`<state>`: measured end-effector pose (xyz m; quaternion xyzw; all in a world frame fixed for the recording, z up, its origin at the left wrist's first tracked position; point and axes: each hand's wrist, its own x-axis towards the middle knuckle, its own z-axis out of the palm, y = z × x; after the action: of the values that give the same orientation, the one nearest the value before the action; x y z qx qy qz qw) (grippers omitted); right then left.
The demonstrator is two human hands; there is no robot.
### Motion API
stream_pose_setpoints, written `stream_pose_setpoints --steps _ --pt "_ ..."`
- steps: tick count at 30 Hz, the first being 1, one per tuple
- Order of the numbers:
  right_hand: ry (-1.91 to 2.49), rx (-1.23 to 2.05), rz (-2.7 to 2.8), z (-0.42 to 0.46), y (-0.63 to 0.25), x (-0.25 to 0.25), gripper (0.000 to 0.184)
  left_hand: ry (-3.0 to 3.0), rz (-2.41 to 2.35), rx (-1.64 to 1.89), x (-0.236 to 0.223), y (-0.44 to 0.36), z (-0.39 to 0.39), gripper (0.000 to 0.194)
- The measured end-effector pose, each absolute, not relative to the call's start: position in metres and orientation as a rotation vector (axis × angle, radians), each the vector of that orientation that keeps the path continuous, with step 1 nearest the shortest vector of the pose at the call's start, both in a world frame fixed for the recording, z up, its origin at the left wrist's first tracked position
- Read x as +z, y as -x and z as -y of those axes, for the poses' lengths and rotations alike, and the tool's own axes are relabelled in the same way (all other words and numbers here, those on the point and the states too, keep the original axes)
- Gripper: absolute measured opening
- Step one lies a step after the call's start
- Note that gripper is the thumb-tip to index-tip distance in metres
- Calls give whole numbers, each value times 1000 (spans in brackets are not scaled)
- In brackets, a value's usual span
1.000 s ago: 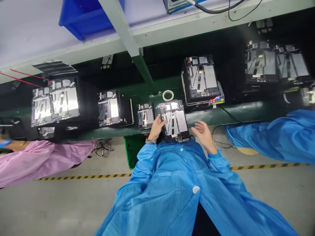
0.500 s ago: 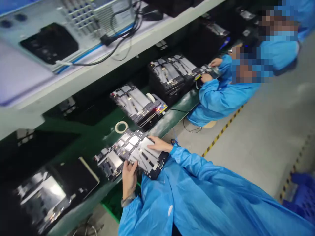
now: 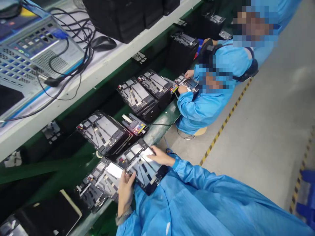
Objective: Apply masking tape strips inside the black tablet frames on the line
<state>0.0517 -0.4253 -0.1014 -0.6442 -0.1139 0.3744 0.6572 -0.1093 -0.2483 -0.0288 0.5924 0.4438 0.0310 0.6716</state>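
My left hand (image 3: pixel 125 191) grips the lower edge of a tablet back panel (image 3: pixel 141 168), a black frame with metal plates and foil strips. My right hand (image 3: pixel 160 156) lies across the panel's near corner, its fingers on the metal. Under and beside the panel lies a second, similar panel (image 3: pixel 100 180). Further back are a stacked panel pile (image 3: pixel 100 132) and a small board with coloured labels (image 3: pixel 134 124). A co-worker in a blue smock (image 3: pixel 204 109) handles a panel (image 3: pixel 189 84) further along the bench.
The green bench edge (image 3: pixel 162 118) runs diagonally past my hands. Above it stands a white shelf (image 3: pixel 81 82) holding a test unit with cables (image 3: pixel 31 52) and a computer mouse (image 3: pixel 103 43). More panel stacks (image 3: pixel 137 95) line the bench. Yellow-black tape (image 3: pixel 223 121) marks the floor.
My view has swung along the bench to the right. My right hand has come onto the panel, and both hands now hold it, tilted, over the neighbouring panel.
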Motion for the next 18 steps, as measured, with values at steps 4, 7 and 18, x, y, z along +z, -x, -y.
stream_pose_setpoints --steps 4,7,18 --pt "1584 652 -53 489 -113 -110 58 -1364 -780 -55 -63 -3 299 72" --pt "1614 463 -181 517 -148 -119 79 -1393 -601 -180 -86 -65 330 74" --pt "1810 425 -164 514 -177 -125 121 -1464 -446 -248 -107 -94 343 72"
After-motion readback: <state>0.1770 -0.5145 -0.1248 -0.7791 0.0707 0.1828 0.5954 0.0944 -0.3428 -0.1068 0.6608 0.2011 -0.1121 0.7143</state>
